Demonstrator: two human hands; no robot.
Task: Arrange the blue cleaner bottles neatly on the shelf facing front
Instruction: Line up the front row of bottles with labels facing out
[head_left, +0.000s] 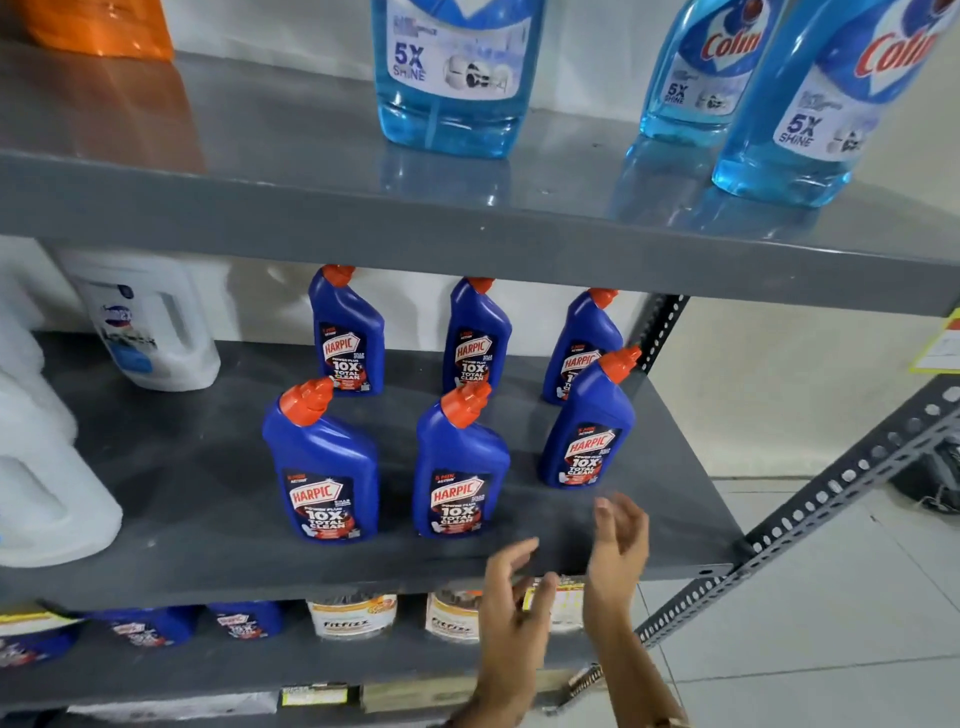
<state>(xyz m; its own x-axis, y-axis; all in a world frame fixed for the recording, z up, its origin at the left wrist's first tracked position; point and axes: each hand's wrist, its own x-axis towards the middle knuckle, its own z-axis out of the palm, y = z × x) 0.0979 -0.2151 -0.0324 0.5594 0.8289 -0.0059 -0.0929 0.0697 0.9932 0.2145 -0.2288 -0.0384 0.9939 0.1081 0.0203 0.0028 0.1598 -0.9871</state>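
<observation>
Top shelf board: three clear bottles of pale blue liquid, one at centre (451, 78) and two at right, the rear one (696, 78) partly overlapped by the front one (810, 109); an orange package (98, 26) stands at far left. Middle level, left: a white handled jug (150, 322) at the back and a second white jug (47, 488) nearer the front edge. Lower level: two white tubs with orange-trimmed labels (353, 616) (453, 618), side by side. Right: perforated grey upright (810, 514); pale tiled floor (831, 649).
</observation>
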